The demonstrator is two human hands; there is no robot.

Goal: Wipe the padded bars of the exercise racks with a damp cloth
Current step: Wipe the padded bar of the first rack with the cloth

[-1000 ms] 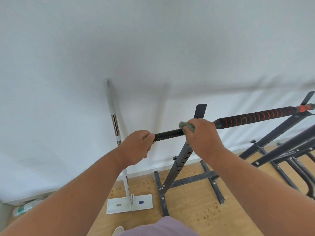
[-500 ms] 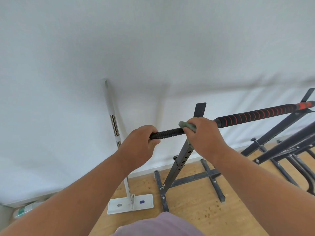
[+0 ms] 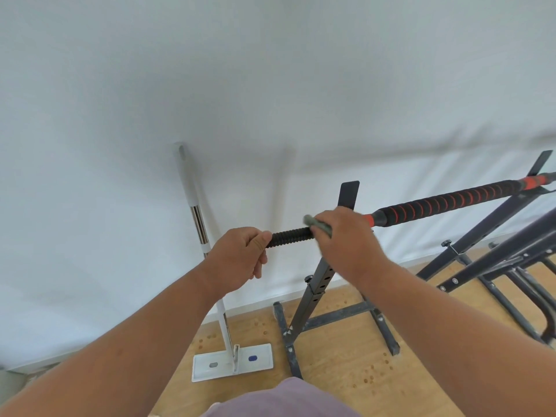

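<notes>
Flat mop (image 3: 210, 266) against white wall (image 3: 270, 85)

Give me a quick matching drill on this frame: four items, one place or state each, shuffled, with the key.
Items:
1. left hand
2. cloth
3. mop
4. padded bar

Places or states:
A. leans on the wall, head flat on the floor
B. black and orange, runs up to the right
C. grips the ribbed black end of the bar
D. greenish, held in the right hand against the bar

Pairs: 1-C, 2-D, 3-A, 4-B
</notes>
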